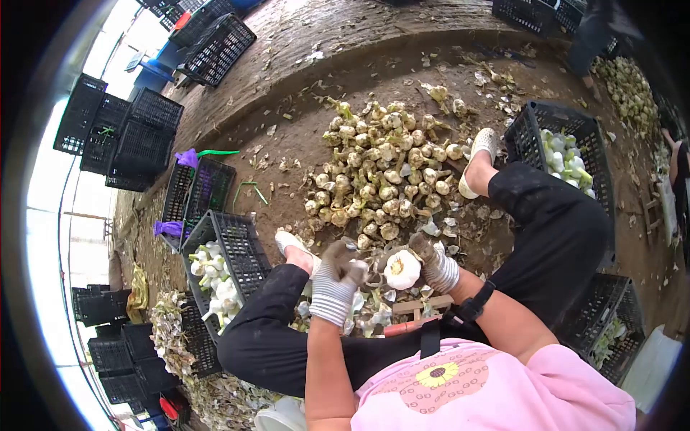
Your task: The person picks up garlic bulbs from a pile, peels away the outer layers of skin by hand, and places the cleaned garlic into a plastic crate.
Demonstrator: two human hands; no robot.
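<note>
My right hand (435, 264), in a soiled glove with a striped cuff, grips a white garlic bulb (402, 270) by its side, root end facing up. My left hand (336, 271), gloved alike, is just left of the bulb and apart from it. Its fingers are curled and slightly blurred; whether anything is in them I cannot make out. A heap of garlic bulbs with cut stems (388, 165) lies on the ground beyond both hands. Below the hands, loose skins surround a small wooden piece (420, 305) and a red bar (410, 327).
Black crates holding white garlic stand at my left (241, 251) and right (532, 136). Another crate (607, 327) sits by my right thigh. Stacked black crates (118, 133) stand far left. Peelings (172, 330) pile up at lower left. Another person's leg (588, 47) shows top right.
</note>
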